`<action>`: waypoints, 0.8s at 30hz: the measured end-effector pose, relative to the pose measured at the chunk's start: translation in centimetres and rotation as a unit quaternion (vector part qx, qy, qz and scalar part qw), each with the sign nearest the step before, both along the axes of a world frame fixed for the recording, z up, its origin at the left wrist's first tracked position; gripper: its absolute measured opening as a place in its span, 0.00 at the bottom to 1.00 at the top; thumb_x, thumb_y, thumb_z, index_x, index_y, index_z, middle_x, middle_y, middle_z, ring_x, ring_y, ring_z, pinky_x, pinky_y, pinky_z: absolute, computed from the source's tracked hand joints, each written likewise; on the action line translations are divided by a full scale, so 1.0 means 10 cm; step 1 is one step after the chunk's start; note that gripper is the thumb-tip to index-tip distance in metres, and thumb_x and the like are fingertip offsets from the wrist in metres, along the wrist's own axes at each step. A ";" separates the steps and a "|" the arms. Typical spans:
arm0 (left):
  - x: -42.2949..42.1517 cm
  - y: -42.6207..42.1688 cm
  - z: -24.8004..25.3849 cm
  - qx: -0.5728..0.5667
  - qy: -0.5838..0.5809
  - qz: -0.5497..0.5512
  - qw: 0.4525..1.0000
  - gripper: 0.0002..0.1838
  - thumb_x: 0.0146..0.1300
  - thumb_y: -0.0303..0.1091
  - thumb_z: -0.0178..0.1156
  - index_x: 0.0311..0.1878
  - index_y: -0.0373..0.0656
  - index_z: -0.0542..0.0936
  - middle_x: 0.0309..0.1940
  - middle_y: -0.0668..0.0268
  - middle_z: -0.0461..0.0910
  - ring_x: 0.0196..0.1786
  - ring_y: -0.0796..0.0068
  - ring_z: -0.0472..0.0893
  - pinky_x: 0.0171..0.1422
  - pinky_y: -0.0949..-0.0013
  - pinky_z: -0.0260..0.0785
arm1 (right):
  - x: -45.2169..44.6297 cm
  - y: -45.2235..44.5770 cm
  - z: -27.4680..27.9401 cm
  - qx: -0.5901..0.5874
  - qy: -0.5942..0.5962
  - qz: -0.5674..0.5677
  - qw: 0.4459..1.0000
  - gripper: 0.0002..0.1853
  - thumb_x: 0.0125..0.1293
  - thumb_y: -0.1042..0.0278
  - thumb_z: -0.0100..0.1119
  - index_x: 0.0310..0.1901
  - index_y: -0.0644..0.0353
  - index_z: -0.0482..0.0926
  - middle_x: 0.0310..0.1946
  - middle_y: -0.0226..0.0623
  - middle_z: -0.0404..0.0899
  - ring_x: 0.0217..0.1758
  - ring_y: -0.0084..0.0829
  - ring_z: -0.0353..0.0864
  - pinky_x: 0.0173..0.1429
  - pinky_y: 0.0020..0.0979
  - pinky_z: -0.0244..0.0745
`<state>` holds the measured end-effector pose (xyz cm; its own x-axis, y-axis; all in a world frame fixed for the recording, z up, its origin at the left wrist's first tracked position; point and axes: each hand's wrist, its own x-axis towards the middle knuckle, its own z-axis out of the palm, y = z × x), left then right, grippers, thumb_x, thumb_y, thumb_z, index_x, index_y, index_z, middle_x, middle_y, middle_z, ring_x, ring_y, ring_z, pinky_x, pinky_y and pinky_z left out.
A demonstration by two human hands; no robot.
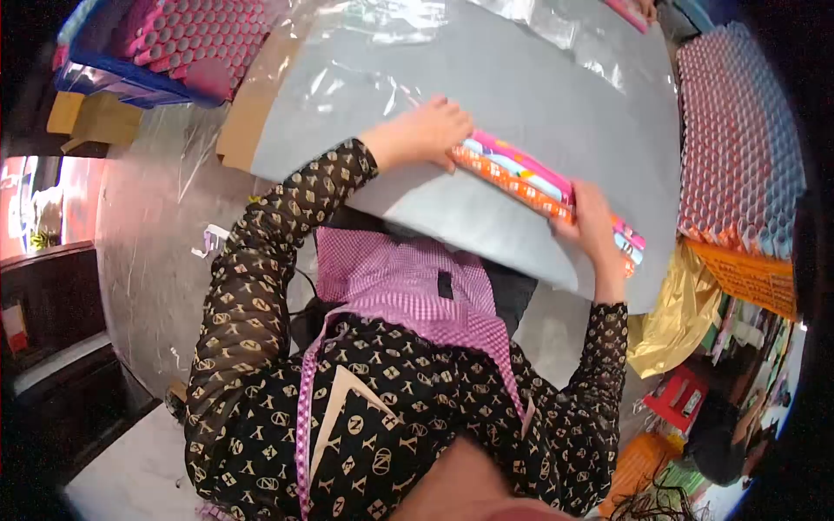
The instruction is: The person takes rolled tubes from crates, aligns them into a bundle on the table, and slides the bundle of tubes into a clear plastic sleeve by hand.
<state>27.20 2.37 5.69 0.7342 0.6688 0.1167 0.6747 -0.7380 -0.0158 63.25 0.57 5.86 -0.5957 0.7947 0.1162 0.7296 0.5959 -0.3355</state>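
Flanking held rolls (521,172): blue bin (97,79), orange crate (749,280)

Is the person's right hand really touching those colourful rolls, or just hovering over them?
Touching. The head view shows the right hand curled across the rolls, fingers on the pink side and thumb against the orange side.

Glare streaks the tabletop (556,108); fisheye distortion bends the dark-cornered view.
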 end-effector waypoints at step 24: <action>0.52 0.04 0.06 -0.011 -0.019 -0.054 0.998 0.38 0.41 0.62 0.72 0.44 0.37 0.76 0.41 0.57 0.77 0.48 0.56 0.75 0.56 0.57 0.65 | 0.13 -0.29 -0.12 0.007 -0.008 -0.029 1.000 0.33 0.47 0.55 0.68 0.52 0.69 0.71 0.43 0.48 0.76 0.49 0.47 0.74 0.56 0.43 0.70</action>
